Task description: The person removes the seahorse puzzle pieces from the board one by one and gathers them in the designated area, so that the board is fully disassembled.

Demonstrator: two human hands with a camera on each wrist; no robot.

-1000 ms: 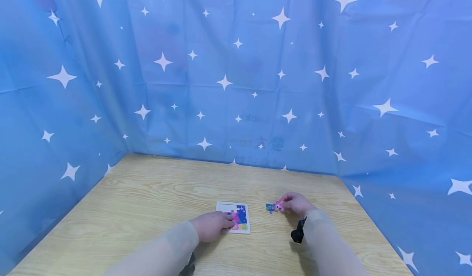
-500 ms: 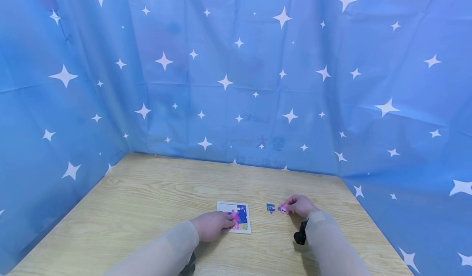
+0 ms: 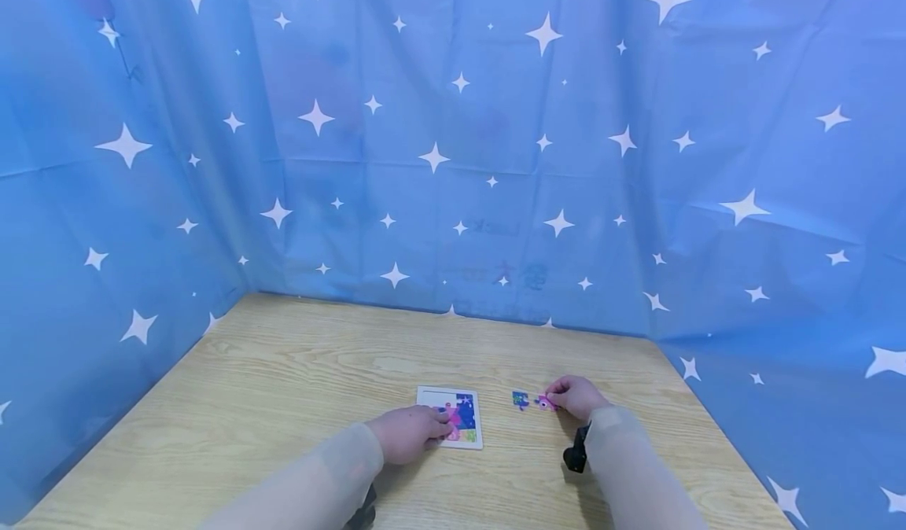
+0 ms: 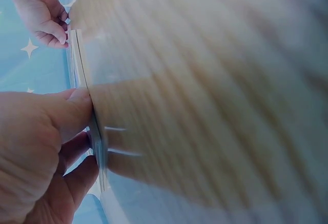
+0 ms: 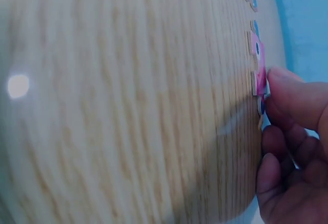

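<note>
2 hands (image 3: 406,434) (image 3: 576,396), 1 puzzle tray (image 3: 436,398), 2 loose pcs (image 3: 520,399) (image 3: 544,403), 1 tbl (image 3: 297,388)

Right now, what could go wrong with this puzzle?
The right fingers grip the pink piece, which might slip or bump the nearby blue piece. The left fingers hold the tray and cover part of it, so a jerk could jostle the pieces inside.

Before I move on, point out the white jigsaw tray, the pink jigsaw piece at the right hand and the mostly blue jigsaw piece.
White jigsaw tray (image 3: 437,398), head view: bare white upper-left area.
Pink jigsaw piece (image 5: 261,65), right wrist view: pink printed face.
Mostly blue jigsaw piece (image 3: 520,399), head view: middle.
</note>
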